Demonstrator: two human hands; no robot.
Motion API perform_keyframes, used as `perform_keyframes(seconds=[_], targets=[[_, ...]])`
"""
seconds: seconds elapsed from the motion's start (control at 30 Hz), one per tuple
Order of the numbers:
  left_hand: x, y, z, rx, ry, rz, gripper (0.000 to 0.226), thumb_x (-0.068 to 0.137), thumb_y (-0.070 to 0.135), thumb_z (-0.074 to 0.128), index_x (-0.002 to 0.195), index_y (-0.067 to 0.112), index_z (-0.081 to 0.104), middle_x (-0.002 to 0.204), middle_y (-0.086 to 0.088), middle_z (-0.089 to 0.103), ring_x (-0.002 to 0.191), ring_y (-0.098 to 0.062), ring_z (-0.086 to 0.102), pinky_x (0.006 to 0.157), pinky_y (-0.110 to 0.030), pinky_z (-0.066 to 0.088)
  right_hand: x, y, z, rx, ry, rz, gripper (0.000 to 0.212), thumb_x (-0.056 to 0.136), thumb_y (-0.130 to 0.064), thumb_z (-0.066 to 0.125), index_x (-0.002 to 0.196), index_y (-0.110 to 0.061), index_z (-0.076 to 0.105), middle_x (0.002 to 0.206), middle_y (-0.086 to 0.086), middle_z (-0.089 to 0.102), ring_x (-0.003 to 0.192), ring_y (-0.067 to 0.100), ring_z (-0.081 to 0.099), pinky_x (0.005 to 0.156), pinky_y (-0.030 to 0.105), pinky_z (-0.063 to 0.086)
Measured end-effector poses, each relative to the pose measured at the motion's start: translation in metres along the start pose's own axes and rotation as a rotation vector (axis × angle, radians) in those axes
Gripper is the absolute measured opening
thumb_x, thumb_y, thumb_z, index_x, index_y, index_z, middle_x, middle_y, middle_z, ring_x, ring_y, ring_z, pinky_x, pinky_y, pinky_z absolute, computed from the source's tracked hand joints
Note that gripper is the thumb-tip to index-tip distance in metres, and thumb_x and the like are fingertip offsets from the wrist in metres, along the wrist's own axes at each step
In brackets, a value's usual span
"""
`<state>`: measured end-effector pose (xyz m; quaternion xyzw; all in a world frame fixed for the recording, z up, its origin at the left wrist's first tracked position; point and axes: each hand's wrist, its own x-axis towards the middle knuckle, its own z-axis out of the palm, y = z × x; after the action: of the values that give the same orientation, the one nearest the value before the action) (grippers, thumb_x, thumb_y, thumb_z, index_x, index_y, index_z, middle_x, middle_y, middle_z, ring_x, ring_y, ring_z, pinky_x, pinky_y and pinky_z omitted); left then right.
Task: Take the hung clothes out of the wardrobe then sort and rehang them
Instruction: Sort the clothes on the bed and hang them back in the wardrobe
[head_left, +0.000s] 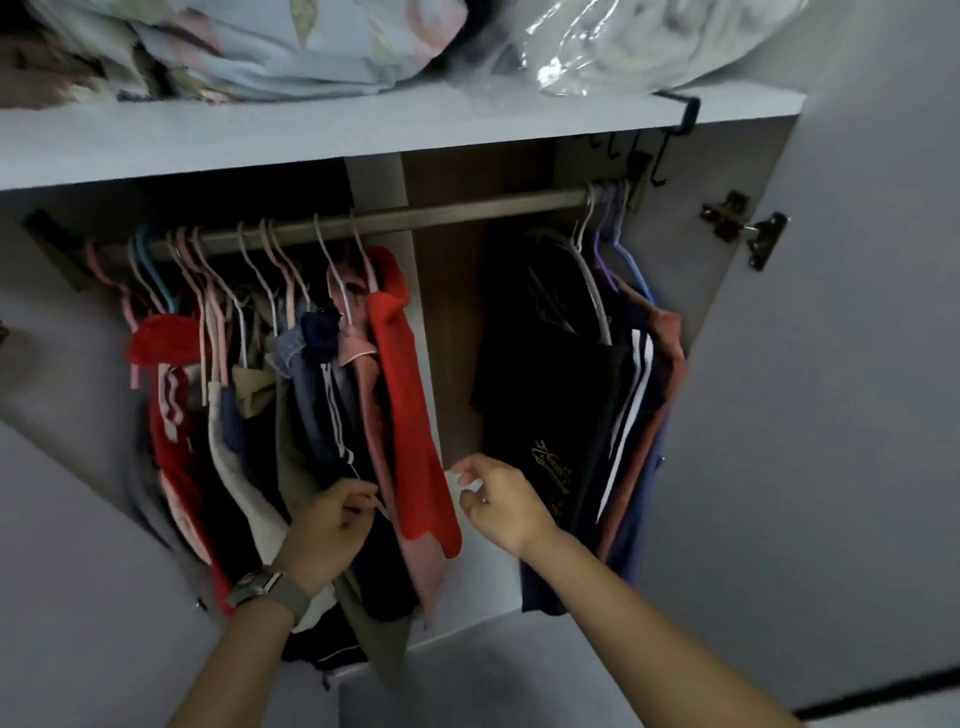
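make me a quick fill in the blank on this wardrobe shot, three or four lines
1. The clothes hang from a metal ____ under the shelf.
2. The watch is on the ____ wrist.
3. The rightmost garment of the left bunch, the hoodie, is coloured ____.
4. The black garment with gold print hangs in the ____ bunch.

Missing words: rail; left; red; right

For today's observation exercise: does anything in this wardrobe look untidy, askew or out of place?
Yes. On the left side of the rail, the garments are crammed; a red top droops off its hanger, bunched. On the shelf above, loose bedding overhangs the edge. Nothing looks damaged.
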<state>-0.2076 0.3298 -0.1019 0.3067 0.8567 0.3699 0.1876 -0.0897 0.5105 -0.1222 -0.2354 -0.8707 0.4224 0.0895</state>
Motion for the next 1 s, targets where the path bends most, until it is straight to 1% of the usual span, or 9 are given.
perform_keyframes(seconds=[0.1,0.2,0.33,0.5,0.67,0.77,0.87,0.93,1.0], targets=[[-0.029,0.03,0.025,0.031,-0.016,0.071,0.022,0.09,0.003,0.053,0.107,0.018,0.057,0.096,0.001,0.064,0.093,-0.015,0.06,0.088,-0.024,0.047,-0.036,0.007,-0.036,0.004,0.029,-0.052,0.033,0.089,-0.008,0.051,0.121,-0.017,0.057,0.1,-0.005,0.057,0.087,0.01,0.057,0.083,0.021,0.049],[-0.057,0.079,0.055,0.057,0.052,0.148,0.021,0.09,0.005,0.054,0.107,0.017,0.059,0.088,0.006,0.062,0.082,-0.004,0.059,0.07,-0.001,0.039,-0.083,0.015,-0.083,-0.003,0.085,-0.119,0.033,0.089,-0.009,0.053,0.12,-0.018,0.057,0.099,-0.006,0.057,0.078,0.01,0.057,0.08,0.025,0.051],[-0.089,0.161,0.095,0.094,0.14,0.308,0.02,0.089,0.009,0.053,0.107,0.013,0.061,0.079,0.003,0.063,0.063,-0.004,0.055,0.066,-0.01,0.045,-0.154,0.019,-0.153,-0.041,0.178,-0.187,0.033,0.087,-0.015,0.056,0.12,-0.022,0.056,0.099,-0.009,0.058,0.08,0.015,0.061,0.077,0.027,0.052],[-0.146,0.261,0.142,0.025,0.054,0.403,0.016,0.09,0.014,0.053,0.102,0.024,0.059,0.074,0.012,0.06,0.061,0.002,0.058,0.061,-0.006,0.039,-0.249,0.007,-0.239,-0.158,0.338,-0.343,0.032,0.087,-0.015,0.056,0.118,-0.02,0.059,0.101,-0.008,0.062,0.093,0.009,0.058,0.086,0.025,0.048],[-0.168,0.331,0.154,-0.038,0.16,0.463,0.018,0.091,0.021,0.054,0.098,0.018,0.07,0.093,0.005,0.067,0.086,-0.008,0.061,0.067,-0.002,0.036,-0.318,-0.03,-0.313,0.065,0.836,-0.65,0.027,0.082,0.001,0.054,0.095,-0.02,0.065,0.093,-0.018,0.062,0.088,-0.004,0.055,0.081,0.011,0.043],[-0.181,0.357,0.151,-0.079,0.165,0.455,0.018,0.092,0.024,0.053,0.097,0.019,0.069,0.089,0.005,0.066,0.078,-0.007,0.057,0.068,-0.011,0.039,-0.332,-0.03,-0.345,0.188,1.195,-0.438,0.043,0.081,-0.003,0.051,0.118,-0.024,0.051,0.116,-0.018,0.049,0.109,0.001,0.041,0.097,0.018,0.033],[-0.191,0.366,0.149,-0.033,0.101,0.465,0.016,0.092,0.025,0.053,0.099,0.021,0.067,0.085,0.009,0.062,0.078,-0.008,0.056,0.075,-0.021,0.042,-0.332,-0.006,-0.367,0.197,1.007,-0.08,0.053,0.09,-0.015,0.05,0.141,-0.011,0.035,0.142,0.001,0.04,0.134,0.018,0.03,0.11,0.031,0.027],[-0.196,0.366,0.15,-0.02,0.084,0.465,0.015,0.092,0.024,0.053,0.099,0.021,0.066,0.082,0.012,0.06,0.08,-0.007,0.056,0.076,-0.022,0.043,-0.328,0.01,-0.372,0.146,0.767,-0.021,0.048,0.095,-0.023,0.048,0.139,-0.014,0.036,0.136,0.006,0.049,0.126,0.024,0.043,0.099,0.032,0.037],[-0.202,0.36,0.153,-0.021,0.074,0.462,0.014,0.092,0.021,0.053,0.098,0.022,0.065,0.08,0.015,0.059,0.075,-0.004,0.055,0.075,-0.021,0.043,-0.329,0.017,-0.373,0.064,0.733,-0.03,0.043,0.095,-0.026,0.047,0.136,-0.017,0.036,0.127,0.006,0.054,0.114,0.026,0.053,0.09,0.033,0.042]])
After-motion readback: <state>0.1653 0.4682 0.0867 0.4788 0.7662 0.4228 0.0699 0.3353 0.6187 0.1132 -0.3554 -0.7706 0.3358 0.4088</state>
